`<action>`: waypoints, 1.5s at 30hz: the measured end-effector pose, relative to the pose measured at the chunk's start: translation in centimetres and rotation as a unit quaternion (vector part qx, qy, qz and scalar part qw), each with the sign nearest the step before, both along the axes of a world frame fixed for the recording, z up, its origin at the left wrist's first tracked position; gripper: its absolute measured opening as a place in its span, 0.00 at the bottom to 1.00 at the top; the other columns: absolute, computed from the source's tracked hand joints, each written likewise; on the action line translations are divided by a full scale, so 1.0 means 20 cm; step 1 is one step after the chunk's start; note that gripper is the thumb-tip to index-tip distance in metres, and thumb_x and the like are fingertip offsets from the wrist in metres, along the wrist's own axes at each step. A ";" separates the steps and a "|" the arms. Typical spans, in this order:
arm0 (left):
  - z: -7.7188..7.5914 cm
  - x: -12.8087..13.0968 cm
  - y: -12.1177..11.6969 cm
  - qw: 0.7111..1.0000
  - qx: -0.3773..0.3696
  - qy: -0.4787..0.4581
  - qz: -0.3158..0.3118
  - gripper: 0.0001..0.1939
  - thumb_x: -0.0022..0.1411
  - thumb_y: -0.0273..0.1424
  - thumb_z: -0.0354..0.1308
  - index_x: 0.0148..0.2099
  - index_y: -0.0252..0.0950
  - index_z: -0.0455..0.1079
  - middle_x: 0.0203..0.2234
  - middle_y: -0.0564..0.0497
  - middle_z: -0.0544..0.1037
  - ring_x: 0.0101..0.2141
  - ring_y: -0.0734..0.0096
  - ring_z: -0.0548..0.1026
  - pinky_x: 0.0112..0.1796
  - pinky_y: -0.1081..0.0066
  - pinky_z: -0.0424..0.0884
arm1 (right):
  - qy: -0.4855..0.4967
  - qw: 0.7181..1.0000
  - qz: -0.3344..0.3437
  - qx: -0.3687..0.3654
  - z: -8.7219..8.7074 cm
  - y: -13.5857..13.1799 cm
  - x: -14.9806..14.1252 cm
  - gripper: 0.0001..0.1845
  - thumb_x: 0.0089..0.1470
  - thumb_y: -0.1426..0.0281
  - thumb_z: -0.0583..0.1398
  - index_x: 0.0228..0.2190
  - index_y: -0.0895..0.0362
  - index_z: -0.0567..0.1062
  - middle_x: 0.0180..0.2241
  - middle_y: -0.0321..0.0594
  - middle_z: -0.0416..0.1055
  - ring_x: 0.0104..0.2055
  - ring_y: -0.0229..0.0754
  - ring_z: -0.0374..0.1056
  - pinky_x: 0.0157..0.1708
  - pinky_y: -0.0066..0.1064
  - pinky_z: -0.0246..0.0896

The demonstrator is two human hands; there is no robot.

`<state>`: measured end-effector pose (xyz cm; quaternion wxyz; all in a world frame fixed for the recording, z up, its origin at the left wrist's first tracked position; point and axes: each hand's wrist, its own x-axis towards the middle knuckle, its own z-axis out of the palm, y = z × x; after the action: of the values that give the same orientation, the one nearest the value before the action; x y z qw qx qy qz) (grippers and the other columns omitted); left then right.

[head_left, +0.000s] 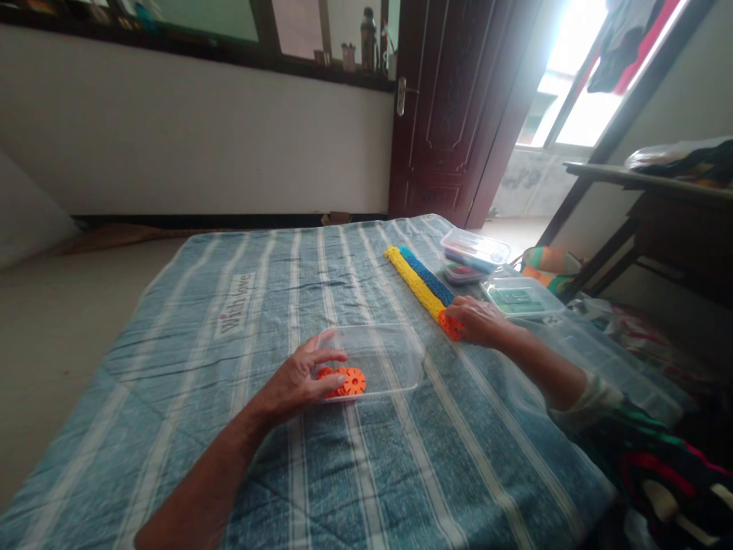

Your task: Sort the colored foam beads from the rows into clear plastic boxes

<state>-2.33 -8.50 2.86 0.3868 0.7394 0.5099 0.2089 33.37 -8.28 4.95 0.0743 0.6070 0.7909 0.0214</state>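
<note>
On the striped cloth, a clear plastic container (395, 359) holds a few orange notched discs (355, 380) in its near left part. My left hand (306, 374) is over the container's left side, its fingers apart and its thumb at the discs. Farther right, my right hand (475, 319) is closed on orange notched discs (450, 327) at the near end of two long rows lying side by side. One row is yellow (417, 283), the other blue (427, 275). My right fingertips are partly hidden by the hand itself.
Stacked lidded boxes (474, 250) stand at the cloth's far right edge. Nearer is a clear box with green pieces (518, 298), and a large clear tray (618, 367) lies beside my right forearm. Behind the bed is a dark red door (447, 114); a wooden table (647, 177) stands right.
</note>
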 end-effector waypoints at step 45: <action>0.09 0.11 -0.13 0.951 0.198 0.153 -0.181 0.16 0.54 0.34 0.62 0.45 0.36 0.71 0.31 0.50 0.78 0.35 0.60 0.76 0.63 0.38 0.45 | 0.477 0.831 0.186 -0.216 -0.13 0.05 -0.69 0.14 0.40 0.84 0.63 0.30 0.59 0.79 0.27 0.30 0.76 0.31 0.34 0.69 0.32 0.26 0.62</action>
<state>-0.22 -11.01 4.70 0.1809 0.9041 0.3692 0.1167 19.50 -7.33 2.30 -0.1884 0.3519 0.8101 -0.4294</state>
